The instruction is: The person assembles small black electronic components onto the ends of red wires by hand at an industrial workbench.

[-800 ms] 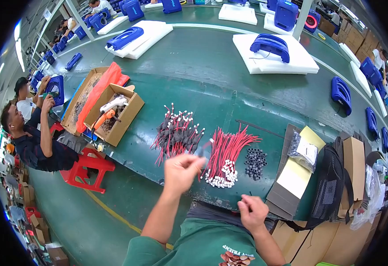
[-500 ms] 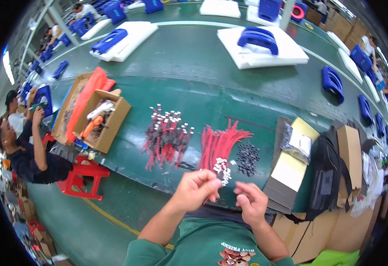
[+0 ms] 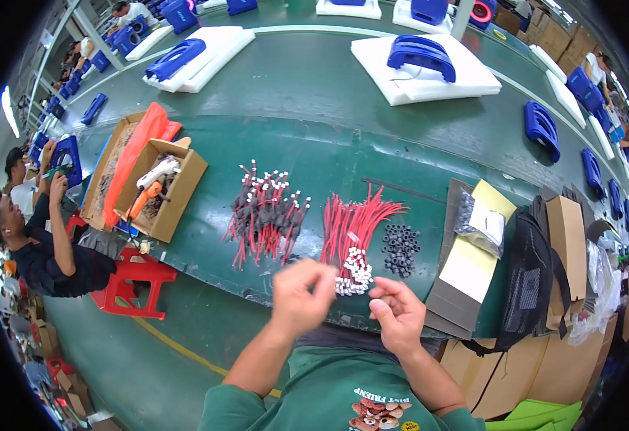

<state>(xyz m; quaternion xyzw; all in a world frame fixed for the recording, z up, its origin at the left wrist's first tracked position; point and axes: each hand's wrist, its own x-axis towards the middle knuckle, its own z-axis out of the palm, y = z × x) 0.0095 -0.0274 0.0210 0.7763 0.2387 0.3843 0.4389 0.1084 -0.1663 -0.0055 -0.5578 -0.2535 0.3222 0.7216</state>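
My left hand [image 3: 301, 293] is blurred, its fingers curled in a pinch above the near edge of the green table [image 3: 314, 136]. My right hand [image 3: 398, 313] is a little to its right, thumb and fingers drawn together. Whether either hand holds something small I cannot tell. Just beyond both hands lies a bundle of red wires [image 3: 354, 226] with white connector ends toward me. A heap of small black rings [image 3: 399, 248] sits to its right. To the left is a pile of red wires with dark sleeves [image 3: 264, 212].
An open cardboard box [image 3: 185, 197] with a hand tool stands at the left beside an orange-lined box [image 3: 133, 147]. Cardboard sheets with a yellow card [image 3: 465, 269], a plastic bag [image 3: 476, 219] and a black backpack [image 3: 526, 276] lie right. White foam pads carry blue parts [image 3: 421, 56]. A person [image 3: 41, 248] sits left by a red stool [image 3: 131, 284].
My left hand has come down from in front of the wire piles toward my chest. Both hands have drawn close together at the table's near edge.
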